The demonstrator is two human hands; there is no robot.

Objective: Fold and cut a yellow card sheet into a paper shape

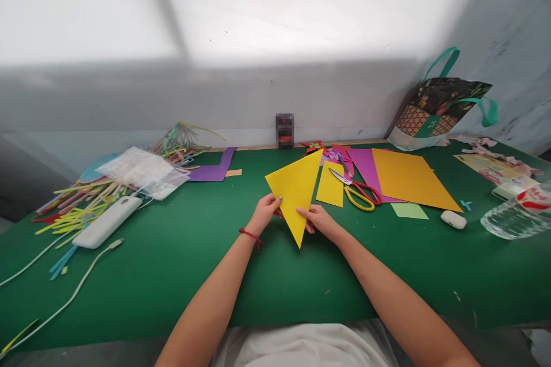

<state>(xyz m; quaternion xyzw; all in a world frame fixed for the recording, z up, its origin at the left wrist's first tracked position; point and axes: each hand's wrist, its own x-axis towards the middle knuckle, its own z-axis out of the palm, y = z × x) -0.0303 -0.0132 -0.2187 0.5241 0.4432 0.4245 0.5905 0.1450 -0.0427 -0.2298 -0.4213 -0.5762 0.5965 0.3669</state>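
Observation:
A yellow sheet of paper folded into a triangle (297, 186) is held up above the green table, one corner pointing down toward me. My left hand (267, 210) pinches its left edge, thumb on the front face. Lower on the right edge, my right hand (317, 219) grips it the same way, with its other fingers behind the paper. Just beyond my right hand lie a smaller yellow paper piece (329, 190) and scissors (359, 192) with red and yellow handles, their blades resting over that piece.
Orange sheets (413, 178) and a magenta sheet (365, 166) lie to the right, near a white earbud case (453, 219) and a plastic bottle (512, 215). A patterned bag (434, 109) stands behind. Leftward are paper strips (86, 200), a white power bank (107, 222), cables and purple paper (209, 172).

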